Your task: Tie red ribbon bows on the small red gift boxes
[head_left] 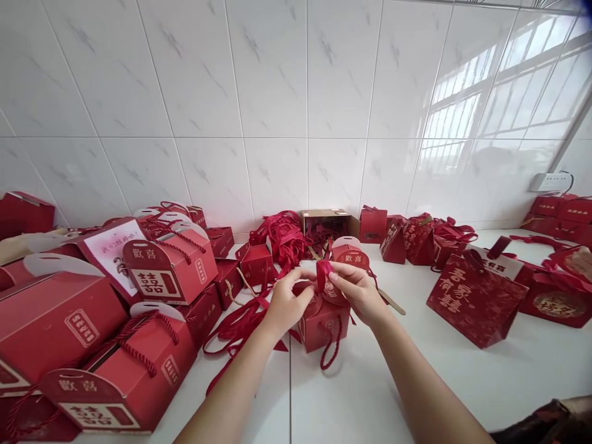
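A small red gift box [319, 330] stands on the white table between my hands, a twisted red cord loop hanging down its front. Above its top rises a loop of shiny red ribbon [324, 272]. My right hand [361, 293] pinches this ribbon between thumb and fingers. From the other side, my left hand [289, 301] curls its fingers against the ribbon, its thumb by the box's rounded top flap; the exact grip is partly hidden. Just behind is another red box [350, 256] with gold characters on its flap.
Red gift boxes [171, 265] are stacked at left. Loose red ribbons [235, 333] lie beside my left arm, and a ribbon heap [282, 240] sits near an open cardboard box [326, 214]. A triangular red box [476, 296] stands right. A tiled wall [277, 92] closes the back.
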Motion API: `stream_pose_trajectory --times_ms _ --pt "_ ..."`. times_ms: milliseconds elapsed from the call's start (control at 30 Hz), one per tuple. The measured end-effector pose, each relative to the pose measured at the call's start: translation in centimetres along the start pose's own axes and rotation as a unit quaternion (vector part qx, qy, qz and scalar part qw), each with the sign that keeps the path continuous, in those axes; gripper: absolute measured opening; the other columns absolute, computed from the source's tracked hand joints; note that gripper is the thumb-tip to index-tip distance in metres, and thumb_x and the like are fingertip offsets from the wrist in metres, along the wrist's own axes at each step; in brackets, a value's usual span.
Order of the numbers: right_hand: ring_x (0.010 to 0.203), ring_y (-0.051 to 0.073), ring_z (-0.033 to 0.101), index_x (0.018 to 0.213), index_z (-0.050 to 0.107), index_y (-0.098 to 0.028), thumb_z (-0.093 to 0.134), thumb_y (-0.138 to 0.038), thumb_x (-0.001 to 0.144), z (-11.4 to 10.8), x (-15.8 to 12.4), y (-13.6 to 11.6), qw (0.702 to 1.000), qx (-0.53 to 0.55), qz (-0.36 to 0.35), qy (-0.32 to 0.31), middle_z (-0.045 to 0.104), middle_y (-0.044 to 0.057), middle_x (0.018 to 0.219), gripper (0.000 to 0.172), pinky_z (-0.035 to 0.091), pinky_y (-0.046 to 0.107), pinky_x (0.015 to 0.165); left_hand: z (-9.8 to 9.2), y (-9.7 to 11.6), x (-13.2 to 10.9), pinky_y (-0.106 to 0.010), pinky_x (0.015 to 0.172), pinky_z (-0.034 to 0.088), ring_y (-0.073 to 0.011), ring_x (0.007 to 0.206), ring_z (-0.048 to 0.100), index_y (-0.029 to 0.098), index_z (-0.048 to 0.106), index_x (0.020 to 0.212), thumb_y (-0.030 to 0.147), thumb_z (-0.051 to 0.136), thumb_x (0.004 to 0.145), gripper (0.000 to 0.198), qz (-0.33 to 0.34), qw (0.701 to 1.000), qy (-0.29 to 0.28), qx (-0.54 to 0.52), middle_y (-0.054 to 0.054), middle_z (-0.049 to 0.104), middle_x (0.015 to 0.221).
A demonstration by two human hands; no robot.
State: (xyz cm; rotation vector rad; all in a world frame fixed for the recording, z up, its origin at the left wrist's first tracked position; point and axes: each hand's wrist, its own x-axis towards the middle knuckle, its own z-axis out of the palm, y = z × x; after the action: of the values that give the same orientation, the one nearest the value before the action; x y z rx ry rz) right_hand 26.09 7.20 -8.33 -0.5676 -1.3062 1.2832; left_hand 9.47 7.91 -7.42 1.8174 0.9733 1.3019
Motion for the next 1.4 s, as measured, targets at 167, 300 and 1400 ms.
stream_pose_trajectory --times_ms 167,300,1400 --pt "0.065 0.012 0.054 0.1 0.066 -0.02 0.067 -0.039 0.076 0.6 -0.2 -0.3 0.997 -0.07 -0.025 -0.023 0.058 -0.001 0.068 0.03 0.044 0.028 0.065 1.0 0.9 -0.2 -0.031 0.079 0.05 -0.0223 0.088 0.064 0.018 0.068 0.093 0.029 0.063 0.073 0.023 0.014 0.999 0.031 -0.014 -0.007 0.069 0.093" --pt "0.062 0.011 0.052 0.099 0.059 -0.023 0.065 -0.039 0.077 0.7 -0.3 -0.2 0.994 -0.098 -0.034 -0.025 0.055 -0.003 0.066 0.028 0.042 0.025 0.061 0.7 0.8 -0.1 -0.028 0.072 0.049 -0.0203 0.078 0.063 0.018 0.069 0.081 0.032 0.061 0.074 0.018 0.019 0.995 0.095 0.032 -0.005 0.069 0.081" --pt "0.069 0.016 0.054 0.08 0.054 -0.02 0.048 -0.041 0.086 1.3 0.3 1.1 0.957 -0.275 -0.058 0.065 0.059 0.001 0.073 0.023 0.043 0.028 0.066 -2.9 -1.4 0.8 -0.022 0.049 0.029 -0.0104 0.049 0.042 0.016 0.059 0.062 0.047 0.067 0.066 0.032 -0.201 0.979 -0.018 -0.002 0.002 0.051 0.053"
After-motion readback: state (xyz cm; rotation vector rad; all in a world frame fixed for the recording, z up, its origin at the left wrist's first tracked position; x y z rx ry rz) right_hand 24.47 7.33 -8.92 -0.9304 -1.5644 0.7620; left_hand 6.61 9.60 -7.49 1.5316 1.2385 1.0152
